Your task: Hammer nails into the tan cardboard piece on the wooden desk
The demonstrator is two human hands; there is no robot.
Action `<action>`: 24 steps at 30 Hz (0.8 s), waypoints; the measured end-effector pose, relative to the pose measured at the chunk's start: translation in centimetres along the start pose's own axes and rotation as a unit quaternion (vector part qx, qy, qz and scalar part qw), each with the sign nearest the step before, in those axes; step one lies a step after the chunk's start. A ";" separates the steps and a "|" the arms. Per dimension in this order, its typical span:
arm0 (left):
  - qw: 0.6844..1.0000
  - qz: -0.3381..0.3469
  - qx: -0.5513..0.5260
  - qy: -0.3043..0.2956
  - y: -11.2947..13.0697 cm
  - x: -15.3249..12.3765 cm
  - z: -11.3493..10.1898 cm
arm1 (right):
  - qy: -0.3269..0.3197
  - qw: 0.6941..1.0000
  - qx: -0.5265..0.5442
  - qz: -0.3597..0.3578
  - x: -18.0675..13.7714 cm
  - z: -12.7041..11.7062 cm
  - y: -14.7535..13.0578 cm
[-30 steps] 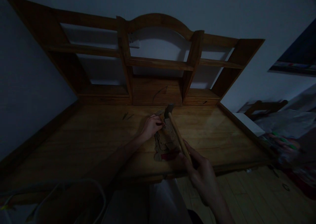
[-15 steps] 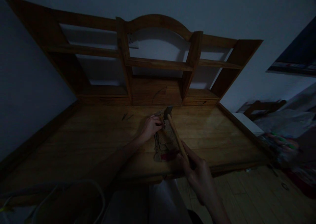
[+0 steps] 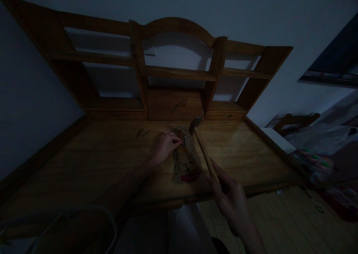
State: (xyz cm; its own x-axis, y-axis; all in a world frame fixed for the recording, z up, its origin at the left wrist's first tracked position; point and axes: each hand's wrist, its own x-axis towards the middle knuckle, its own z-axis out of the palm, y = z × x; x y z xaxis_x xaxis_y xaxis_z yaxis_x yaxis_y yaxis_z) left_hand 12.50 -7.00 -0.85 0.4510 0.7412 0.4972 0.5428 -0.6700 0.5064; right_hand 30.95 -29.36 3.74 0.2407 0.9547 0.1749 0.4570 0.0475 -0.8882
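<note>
The room is dim. My right hand [image 3: 231,200] grips the wooden handle of a hammer [image 3: 203,151], whose metal head hangs just above the far end of a rough brownish piece [image 3: 186,159] lying on the wooden desk [image 3: 112,157]. Pinched fingers of my left hand [image 3: 165,146] rest at the piece's upper left edge, holding something small, perhaps a nail, that I cannot make out. A red patch shows at the near end of the piece.
The desk has a hutch with shelves [image 3: 173,73] at the back against a pale wall. Small dark bits [image 3: 142,132] lie on the desktop left of my hands. A white cable [image 3: 84,213] loops at lower left. Clutter and a chair [image 3: 296,121] stand at right on the wooden floor.
The hammer head has swung a little to the right and up from the piece. My left hand stays pinched at the same spot. The view has shifted slightly.
</note>
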 end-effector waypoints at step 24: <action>1.000 0.004 0.003 -0.024 1.2 -0.2 1.2 | -0.058 0.997 -0.044 0.007 -0.5 0.7 -0.1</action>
State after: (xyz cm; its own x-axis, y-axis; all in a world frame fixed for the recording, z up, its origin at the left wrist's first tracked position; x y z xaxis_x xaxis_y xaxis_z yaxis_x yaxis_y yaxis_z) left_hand 13.88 -7.91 -1.18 0.4885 0.7366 0.4678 0.5435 -0.6763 0.4973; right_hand 30.18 -29.60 3.46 0.1502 0.9828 0.1075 0.5287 0.0120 -0.8487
